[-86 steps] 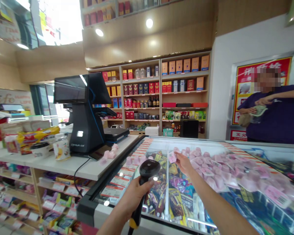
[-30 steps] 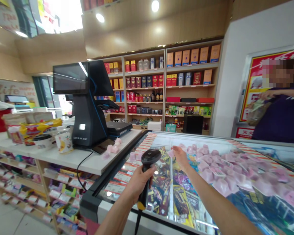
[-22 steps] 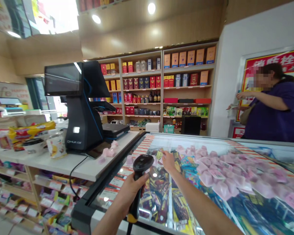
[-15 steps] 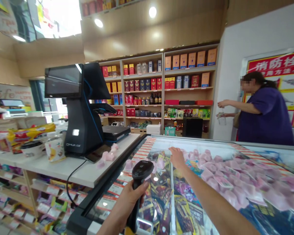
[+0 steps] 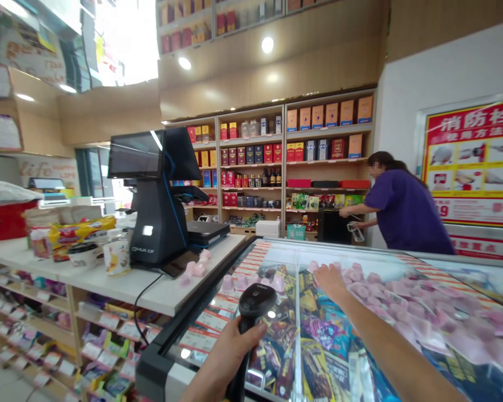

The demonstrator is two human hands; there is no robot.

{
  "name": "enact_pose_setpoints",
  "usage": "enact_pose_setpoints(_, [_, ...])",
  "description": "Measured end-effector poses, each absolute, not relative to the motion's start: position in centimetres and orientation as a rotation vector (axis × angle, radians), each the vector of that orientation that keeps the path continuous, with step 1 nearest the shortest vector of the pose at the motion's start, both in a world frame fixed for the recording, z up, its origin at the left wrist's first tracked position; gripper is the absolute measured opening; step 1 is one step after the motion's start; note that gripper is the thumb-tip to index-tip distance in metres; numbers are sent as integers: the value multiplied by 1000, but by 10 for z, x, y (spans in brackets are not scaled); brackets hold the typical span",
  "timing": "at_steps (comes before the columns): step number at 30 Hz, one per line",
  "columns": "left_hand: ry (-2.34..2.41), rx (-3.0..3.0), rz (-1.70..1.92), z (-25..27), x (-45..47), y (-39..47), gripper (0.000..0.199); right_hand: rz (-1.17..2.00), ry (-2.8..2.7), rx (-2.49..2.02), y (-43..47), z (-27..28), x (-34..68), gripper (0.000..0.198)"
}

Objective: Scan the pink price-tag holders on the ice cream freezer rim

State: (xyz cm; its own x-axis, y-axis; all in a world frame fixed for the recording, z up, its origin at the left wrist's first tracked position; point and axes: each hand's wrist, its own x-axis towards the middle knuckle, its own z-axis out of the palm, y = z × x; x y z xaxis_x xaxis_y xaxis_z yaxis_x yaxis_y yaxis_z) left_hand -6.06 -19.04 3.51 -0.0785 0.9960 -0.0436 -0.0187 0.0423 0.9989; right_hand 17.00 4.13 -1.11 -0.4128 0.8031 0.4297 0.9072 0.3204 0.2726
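Note:
My left hand (image 5: 235, 357) is wrapped around the handle of a black barcode scanner (image 5: 257, 301), its head tilted up over the glass-topped freezer (image 5: 251, 262). My right hand (image 5: 331, 282) reaches forward above the glass, back upward, fingers stretched and slightly bent, with nothing visible in them. Just beyond its fingertips is a small pink cup (image 5: 313, 266). To its right, many pink cups (image 5: 402, 304) lie in a loose pile on the glass. A few more pink cups (image 5: 240, 282) form a row on the left. Wrapped ice creams (image 5: 314, 357) show through the glass.
A white counter (image 5: 159, 290) at left bears a checkout terminal (image 5: 155, 223), a few pink cups (image 5: 199, 268) and snack packs (image 5: 79, 231). A cable hangs off its edge. Shelves of boxes (image 5: 251, 153) stand behind. A person in purple (image 5: 411, 209) leans beyond the freezer.
My right hand has moved right, from over the divider toward the pink pile. My left hand still holds the scanner. The person in purple has moved left and bent down. The view has shifted slightly.

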Motion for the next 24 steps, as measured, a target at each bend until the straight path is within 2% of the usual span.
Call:
enact_pose_setpoints(2, [1277,1126,1259,37,-60,-194,31,-525,-2227,-1520,38,-6,169,23])
enact_pose_setpoints(3, [1279,1131,1266,38,-60,-195,31,-337,-2107,-1503,36,-2,167,22])
enact_pose_setpoints(8, [1257,1153,1225,40,-50,-196,34,1033,-1125,-1087,21,7,143,17])
enact_pose_setpoints(11, [1247,1160,1194,43,-44,-201,35,1443,-723,-793,8,0,129,12])
enact_pose_setpoints(14, [1255,1177,1200,47,-42,-208,33,1563,-607,-694,-2,-8,122,11])
enact_pose_setpoints(19, [1288,1229,1194,44,-43,-208,31,1568,-609,-698,-6,-9,120,9])
enact_pose_setpoints(21, [1293,1238,1186,40,-45,-202,33,1467,-726,-791,-4,-11,122,11])
enact_pose_setpoints(24, [1305,1212,1181,35,-49,-192,36,1148,-1013,-1017,1,-19,126,18])
